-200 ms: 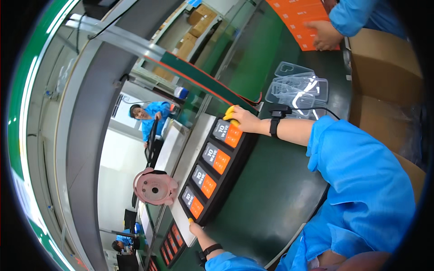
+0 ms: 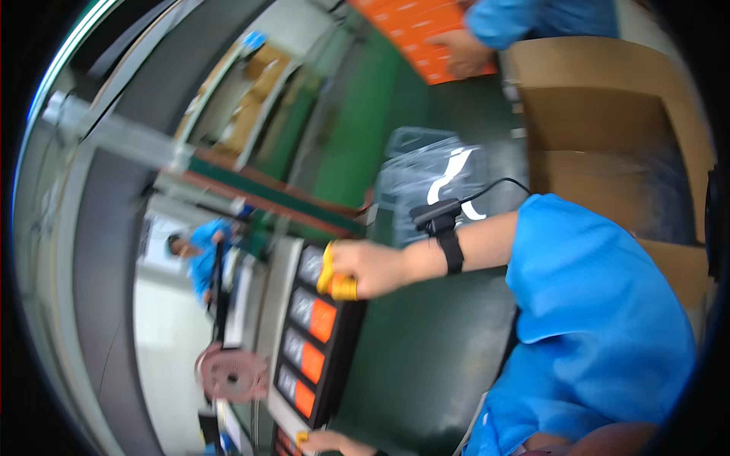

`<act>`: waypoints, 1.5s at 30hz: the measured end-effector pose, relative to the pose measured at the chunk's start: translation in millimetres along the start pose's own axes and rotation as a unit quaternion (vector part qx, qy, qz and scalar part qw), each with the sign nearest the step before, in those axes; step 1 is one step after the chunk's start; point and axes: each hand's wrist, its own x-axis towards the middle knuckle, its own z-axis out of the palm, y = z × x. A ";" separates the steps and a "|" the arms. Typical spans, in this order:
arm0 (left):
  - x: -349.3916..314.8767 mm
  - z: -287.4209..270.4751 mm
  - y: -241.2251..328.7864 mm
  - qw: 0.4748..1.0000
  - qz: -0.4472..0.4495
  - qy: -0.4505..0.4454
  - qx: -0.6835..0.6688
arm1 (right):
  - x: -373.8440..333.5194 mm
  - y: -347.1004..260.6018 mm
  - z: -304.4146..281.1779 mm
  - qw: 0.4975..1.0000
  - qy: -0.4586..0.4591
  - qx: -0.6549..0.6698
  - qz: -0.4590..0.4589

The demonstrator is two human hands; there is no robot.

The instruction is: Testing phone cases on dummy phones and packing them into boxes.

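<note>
A long black tray [image 2: 333, 380] lies at the edge of a pale strip, with grey-and-orange packets [image 2: 304, 351] in a row in its compartments. My right hand [image 2: 366, 267], with yellow finger covers, is over the end compartment; its fingers bend across the packet there and hide the orange part. Blur hides whether they grip it. At the tray's other end, low in the picture, is my left hand [image 2: 327, 441]. One yellow-covered fingertip shows beside the tray there, and the other fingers are unclear.
Clear plastic cases [image 2: 430, 163] lie piled on the dark green bench [image 2: 437, 334]. Beyond stands an open cardboard box [image 2: 593, 114]. A co-worker's hand [image 2: 460, 53] holds an orange carton [image 2: 403, 30]. A pink round device [image 2: 232, 374] is behind the tray.
The view has swung, so the scene sits differently and looks blurred. My right hand has moved from the tray's end corner onto the end packet. My left hand remains near the opposite end.
</note>
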 end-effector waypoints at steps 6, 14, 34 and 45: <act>-108.4 -82.5 208.4 0.883 0.124 -0.316 -0.323 | -66.9 -91.0 -160.5 0.966 -0.090 -0.236 0.062; -163.9 -69.5 339.0 0.683 0.350 -0.420 -0.484 | -214.3 -146.0 -358.7 0.559 -0.065 -0.694 0.449; -177.5 -110.0 402.1 0.658 0.402 -0.425 -0.474 | -441.4 -166.4 -525.0 0.125 -0.385 -0.738 0.540; -179.2 -94.0 395.4 0.686 0.351 -0.438 -0.463 | -491.7 -71.2 -434.2 0.546 -0.541 -0.495 0.406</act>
